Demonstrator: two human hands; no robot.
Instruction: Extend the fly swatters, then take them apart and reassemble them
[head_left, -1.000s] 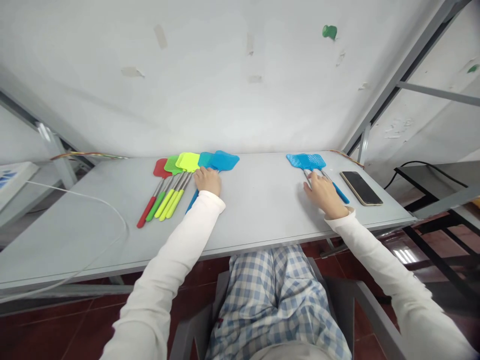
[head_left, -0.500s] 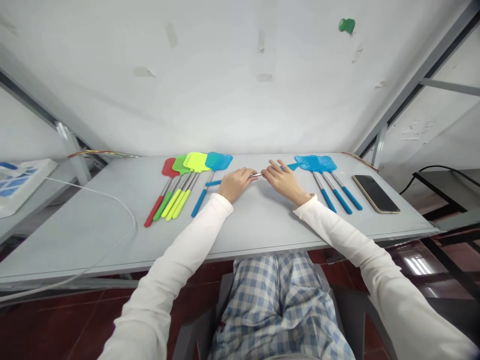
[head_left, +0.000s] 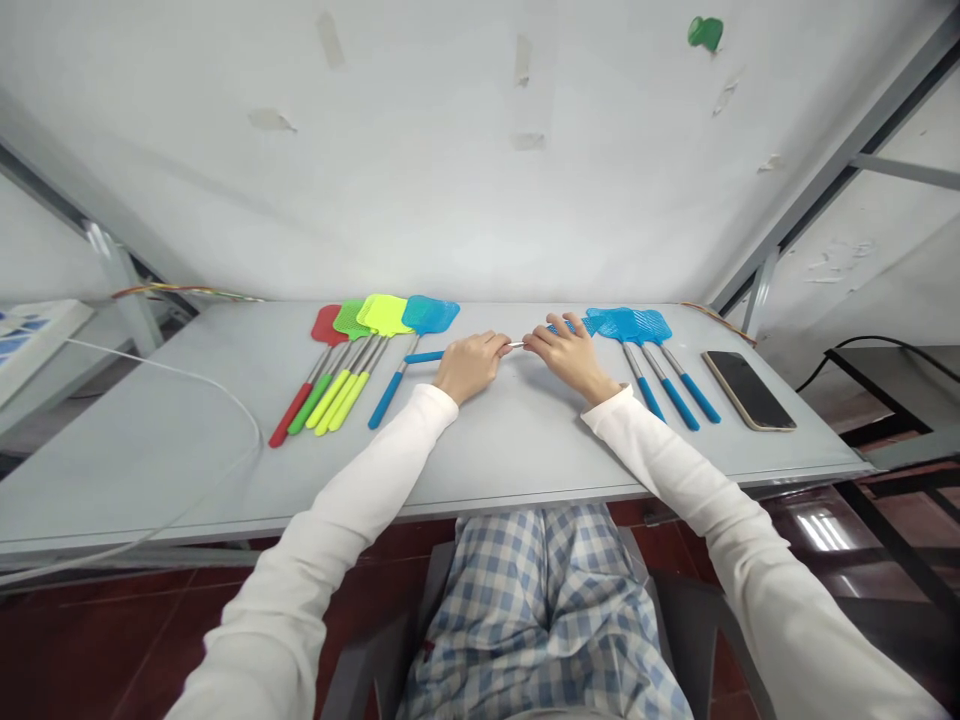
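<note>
On the desk [head_left: 517, 450], in the middle: a blue fly swatter [head_left: 517, 345] lies crosswise in both hands, handle toward the left, head toward the right.
Left grip [head_left: 471, 366]: closed around the swatter, near where its handle meets the metal rod.
Right grip [head_left: 564, 360]: fingertips pinching the rod close to the head, other fingers over the blue mesh.
Left row: side by side lie a red swatter [head_left: 289, 415], a green swatter [head_left: 308, 404], overlapping yellow swatters [head_left: 387, 314] and a second blue swatter [head_left: 430, 315]; the held handle crosses over this last one's rod.
Right row: three blue swatters [head_left: 679, 402], heads overlapping, just beside the held head.
Phone [head_left: 748, 391]: dark screen up, right of that row.
Wall [head_left: 450, 220]: white, with tape scraps.
</note>
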